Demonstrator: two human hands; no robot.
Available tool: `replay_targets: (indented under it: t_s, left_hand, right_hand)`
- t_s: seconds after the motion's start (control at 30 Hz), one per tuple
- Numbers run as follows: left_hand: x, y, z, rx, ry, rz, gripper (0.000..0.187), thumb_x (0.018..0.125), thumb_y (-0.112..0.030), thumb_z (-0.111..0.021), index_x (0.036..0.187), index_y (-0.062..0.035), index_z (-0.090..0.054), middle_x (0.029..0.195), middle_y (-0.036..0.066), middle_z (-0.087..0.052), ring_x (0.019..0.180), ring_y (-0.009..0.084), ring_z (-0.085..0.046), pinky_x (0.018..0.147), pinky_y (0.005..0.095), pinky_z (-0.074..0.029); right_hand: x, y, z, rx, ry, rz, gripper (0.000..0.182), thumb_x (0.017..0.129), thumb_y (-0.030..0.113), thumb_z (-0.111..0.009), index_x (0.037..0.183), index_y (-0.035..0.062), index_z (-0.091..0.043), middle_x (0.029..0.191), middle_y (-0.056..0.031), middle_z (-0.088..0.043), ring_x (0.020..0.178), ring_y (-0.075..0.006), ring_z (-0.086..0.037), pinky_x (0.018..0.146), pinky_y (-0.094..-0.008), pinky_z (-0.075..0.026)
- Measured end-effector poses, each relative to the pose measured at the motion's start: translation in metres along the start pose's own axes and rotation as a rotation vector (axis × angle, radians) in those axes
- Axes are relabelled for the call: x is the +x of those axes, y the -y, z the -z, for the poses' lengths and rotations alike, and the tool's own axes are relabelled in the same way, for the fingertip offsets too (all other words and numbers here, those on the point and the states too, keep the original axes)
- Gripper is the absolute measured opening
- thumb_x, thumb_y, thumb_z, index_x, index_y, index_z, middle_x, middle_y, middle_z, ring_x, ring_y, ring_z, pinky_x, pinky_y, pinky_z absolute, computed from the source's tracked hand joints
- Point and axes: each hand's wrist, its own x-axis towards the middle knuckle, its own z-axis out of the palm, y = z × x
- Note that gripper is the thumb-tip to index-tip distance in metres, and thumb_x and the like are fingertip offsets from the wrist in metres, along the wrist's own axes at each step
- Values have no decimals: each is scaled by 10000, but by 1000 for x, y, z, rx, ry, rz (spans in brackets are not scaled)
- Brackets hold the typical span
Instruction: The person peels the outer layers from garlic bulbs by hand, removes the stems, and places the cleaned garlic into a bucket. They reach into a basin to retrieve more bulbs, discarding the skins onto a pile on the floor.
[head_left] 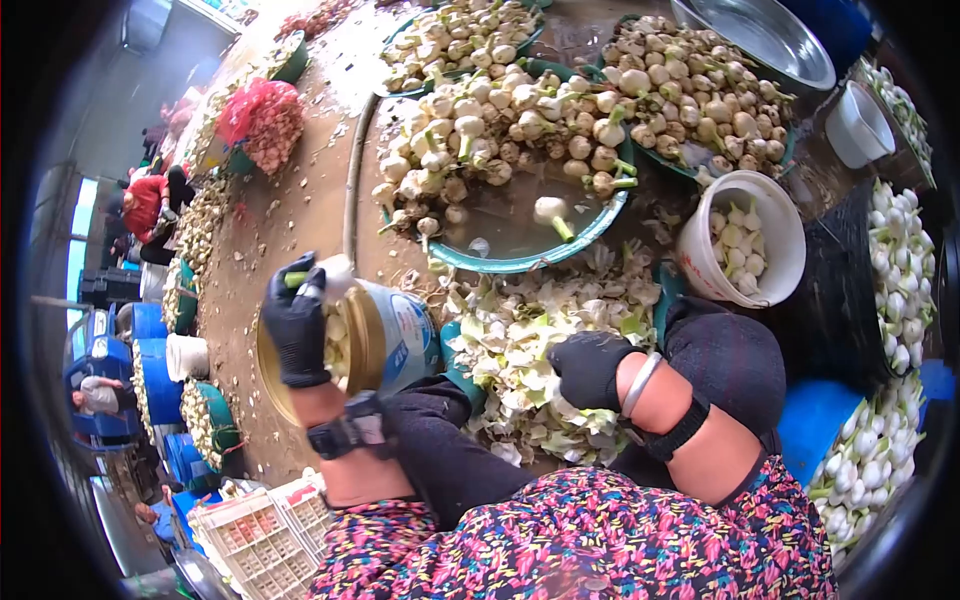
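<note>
My left hand (297, 330), in a black glove, is closed on a white garlic bulb (336, 276) whose green stem shows between the fingers. It hangs over the mouth of a tin bucket (400, 325) lying tilted toward the left, with pale bulbs inside. My right hand (592, 370), also gloved in black, is curled into a fist above a heap of papery peelings (540, 345) between my legs. Whatever its fingers hold, if anything, is hidden. Beyond the peelings, a green-rimmed tub (520, 265) bears many unpeeled bulbs, with one cleaner bulb (553, 217) apart near its front.
A white bucket (690, 255) with peeled bulbs stands at right. More tubs of bulbs (700, 90) sit farther back, near a metal basin (770, 35). White bulbs (870, 450) line the right side. Crates (260, 530), blue barrels (160, 385) and other people (150, 205) are at left.
</note>
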Motion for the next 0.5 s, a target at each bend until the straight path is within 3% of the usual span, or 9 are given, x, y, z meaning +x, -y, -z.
replay_targets:
  t_s: [0.07, 0.13, 0.2, 0.27, 0.33, 0.4, 0.47, 0.5]
  left_hand:
    - [13, 24, 13, 388, -31, -205, 243, 768, 15, -591, 1010, 5, -606, 887, 87, -623, 780, 179, -599, 738, 272, -483]
    - [11, 4, -25, 171, 207, -190, 306, 757, 30, -571, 1060, -2, -597, 998, 111, -613, 880, 186, -594, 792, 275, -472]
    - [-3, -18, -91, -63, 529, -115, 336, 749, 55, -518, 1077, 16, -583, 997, 101, -616, 884, 157, -596, 803, 271, -471]
    - [-12, -5, -159, -194, 848, 4, 348, 803, -108, -586, 1137, -14, -564, 1031, 122, -622, 940, 188, -592, 842, 308, -460]
    - [-22, -11, -220, 247, 921, -41, 393, 846, -208, -583, 1209, -66, -530, 1011, 137, -632, 951, 202, -598, 832, 305, -456]
    - [-31, 55, -290, 67, 965, 21, 482, 813, -375, -625, 1222, -139, -531, 930, 212, -632, 898, 284, -622, 783, 365, -461]
    - [-31, 82, -336, 237, 1052, 59, 560, 805, -498, -571, 1249, -163, -502, 964, 223, -623, 937, 335, -601, 823, 385, -451]
    - [-33, 84, -352, 363, 1015, 199, 497, 815, -429, -598, 1243, -189, -518, 991, 109, -640, 886, 177, -608, 797, 301, -457]
  right_hand:
    - [-5, 0, 3, 34, -173, 57, 245, 707, 125, -503, 897, 33, -629, 876, -205, -629, 855, -344, -612, 765, -421, -481]
    - [-6, 3, 10, 118, -331, 80, 239, 723, 142, -502, 909, 41, -613, 863, -206, -624, 847, -354, -606, 765, -431, -476]
    - [-6, 3, 15, 166, -367, 89, 238, 724, 130, -503, 922, 36, -596, 864, -207, -618, 845, -367, -595, 762, -442, -471]
    - [-5, -3, 19, 314, -389, 192, 303, 728, 126, -498, 1003, 44, -593, 922, -200, -593, 865, -359, -570, 768, -437, -451]
    - [-6, -8, 18, 363, -532, 262, 366, 685, 51, -490, 1037, 50, -590, 940, -195, -585, 853, -371, -565, 758, -438, -457]
    - [-2, -14, 16, 364, -552, 208, 379, 677, 45, -489, 1045, 48, -581, 971, -191, -577, 858, -367, -564, 756, -439, -457]
    - [0, -17, 21, 385, -675, 226, 301, 724, 60, -473, 1011, 47, -562, 952, -205, -561, 866, -382, -544, 754, -463, -438]
    - [0, -19, 21, 409, -661, 186, 297, 728, 73, -483, 1012, 47, -564, 935, -203, -566, 863, -382, -544, 749, -463, -437]
